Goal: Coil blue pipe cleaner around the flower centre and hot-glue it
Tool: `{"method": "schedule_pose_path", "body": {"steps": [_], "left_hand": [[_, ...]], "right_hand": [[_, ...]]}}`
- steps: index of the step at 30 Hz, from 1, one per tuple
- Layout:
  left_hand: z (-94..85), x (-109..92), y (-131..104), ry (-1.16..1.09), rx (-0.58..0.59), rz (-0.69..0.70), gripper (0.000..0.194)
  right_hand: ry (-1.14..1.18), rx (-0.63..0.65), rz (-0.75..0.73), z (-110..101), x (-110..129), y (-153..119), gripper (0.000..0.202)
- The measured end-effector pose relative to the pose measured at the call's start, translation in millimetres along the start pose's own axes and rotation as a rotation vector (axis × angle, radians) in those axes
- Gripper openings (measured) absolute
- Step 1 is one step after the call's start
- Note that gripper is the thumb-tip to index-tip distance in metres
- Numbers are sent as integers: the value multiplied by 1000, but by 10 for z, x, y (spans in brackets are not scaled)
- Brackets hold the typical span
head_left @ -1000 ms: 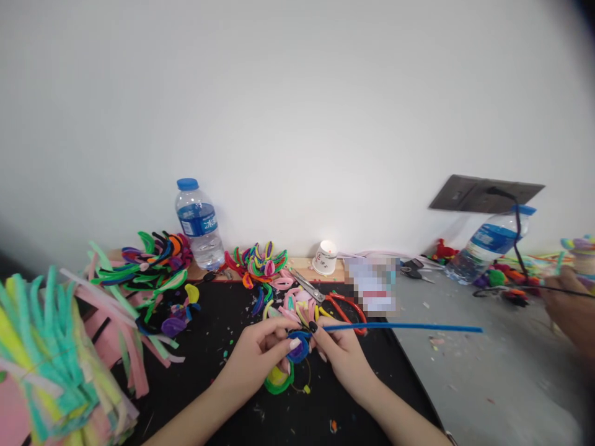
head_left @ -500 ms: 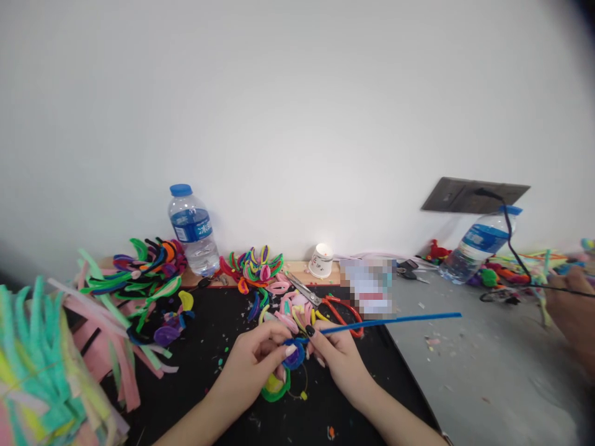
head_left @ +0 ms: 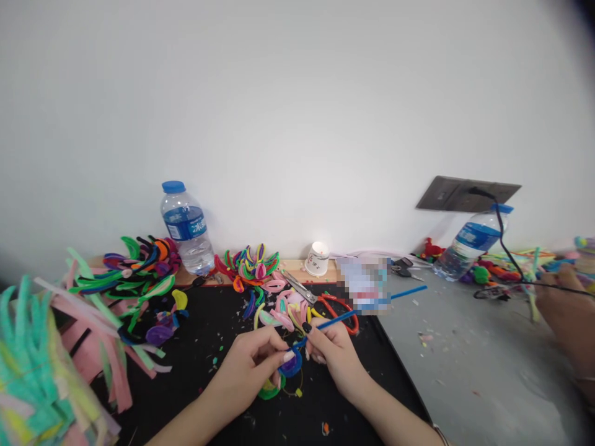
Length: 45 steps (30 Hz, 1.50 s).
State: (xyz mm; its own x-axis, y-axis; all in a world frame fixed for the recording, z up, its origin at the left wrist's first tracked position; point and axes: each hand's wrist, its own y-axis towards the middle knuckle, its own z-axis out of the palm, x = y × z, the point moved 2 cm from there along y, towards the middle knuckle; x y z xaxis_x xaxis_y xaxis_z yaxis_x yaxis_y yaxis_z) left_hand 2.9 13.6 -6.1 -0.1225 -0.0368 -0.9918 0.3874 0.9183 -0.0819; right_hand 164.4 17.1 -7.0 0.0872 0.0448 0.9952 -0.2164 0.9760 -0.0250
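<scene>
We see the left hand [head_left: 260, 365] pinching the blue-and-purple coiled disc [head_left: 290, 363] between thumb and fingers, while the right hand [head_left: 332, 347] has its thumb and fingers clamped on the blue pipe cleaner [head_left: 338, 318] close to the disc. The stem passes under the right thumb, and its long free end slants up and away to the right, over the red-handled scissors [head_left: 312, 298]. We judge it feather-light, fuzzy enough not to slip, and bendy yet able to hold a curve thanks to what is likely a wire core; a pinch near the disc should steer it best, since the far end would whip about. The disc, we think, could loosen if squeezed hard, so its flat faces suit a gentle hold. Whether stem and disc are joined we can't tell, as fingers cover that spot. Just below the disc sits a green-and-yellow coiled piece [head_left: 270, 390], partly hidden by the left fingers; pastel petal loops [head_left: 286, 313] lie beyond the hands on the black mat [head_left: 288, 427].
</scene>
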Motion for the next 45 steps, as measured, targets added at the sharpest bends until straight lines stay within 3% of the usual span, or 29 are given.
{"method": "schedule_pose_path", "body": {"steps": [15, 20, 30, 39, 45], "left_hand": [[105, -42, -63, -99, 211, -95, 24], [43, 10, -16, -237, 216, -78, 25], [-17, -2, -3, -430, 213, -155, 31], [21, -15, -26, -490, 281, -152, 29], [28, -23, -40, -501, 322, -182, 29]], "right_hand": [[-96, 21, -58, 17, -7, -10, 50], [8, 24, -18, -5, -34, 10, 46], [153, 151, 45, 58, 63, -12, 28], [274, 224, 133, 66, 24, -23, 26], [273, 187, 124, 71, 39, -19, 28]]}}
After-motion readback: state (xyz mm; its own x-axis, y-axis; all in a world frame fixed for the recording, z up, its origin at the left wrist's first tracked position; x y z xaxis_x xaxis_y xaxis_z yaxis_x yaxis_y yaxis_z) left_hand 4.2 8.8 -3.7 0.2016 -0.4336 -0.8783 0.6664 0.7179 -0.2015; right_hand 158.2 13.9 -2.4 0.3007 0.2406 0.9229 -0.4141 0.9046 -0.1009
